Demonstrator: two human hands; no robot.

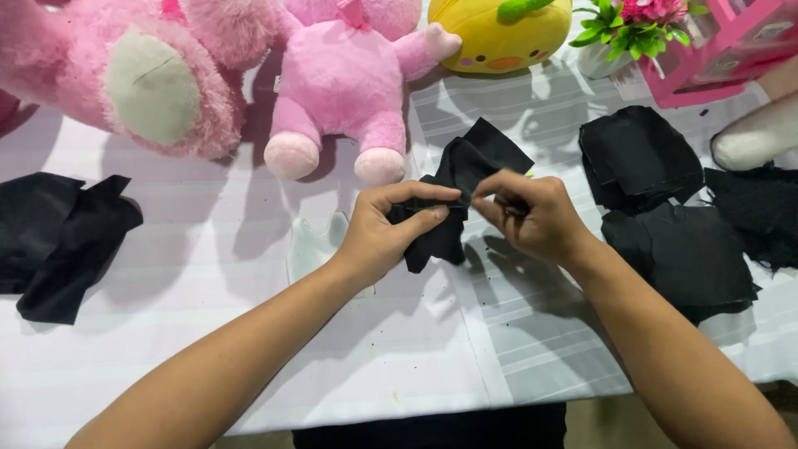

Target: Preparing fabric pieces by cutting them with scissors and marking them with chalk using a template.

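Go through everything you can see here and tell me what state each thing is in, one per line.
Left hand: pinching the black fabric piece.
Right hand: pinching the same piece.
Black fabric piece: crumpled, lifted off the table.
Right fabric pile: lying flat, stacked.
Left fabric pile: rumpled, lying loose.
Pink plush toy: lying on its back.

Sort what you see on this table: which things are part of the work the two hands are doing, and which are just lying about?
In the work:
- black fabric piece, pinched by left hand and right hand

Lying about:
- black fabric stack on the right
- black fabric pile on the left
- pink plush toys
- yellow plush
- potted flowers
- white paper cut-out
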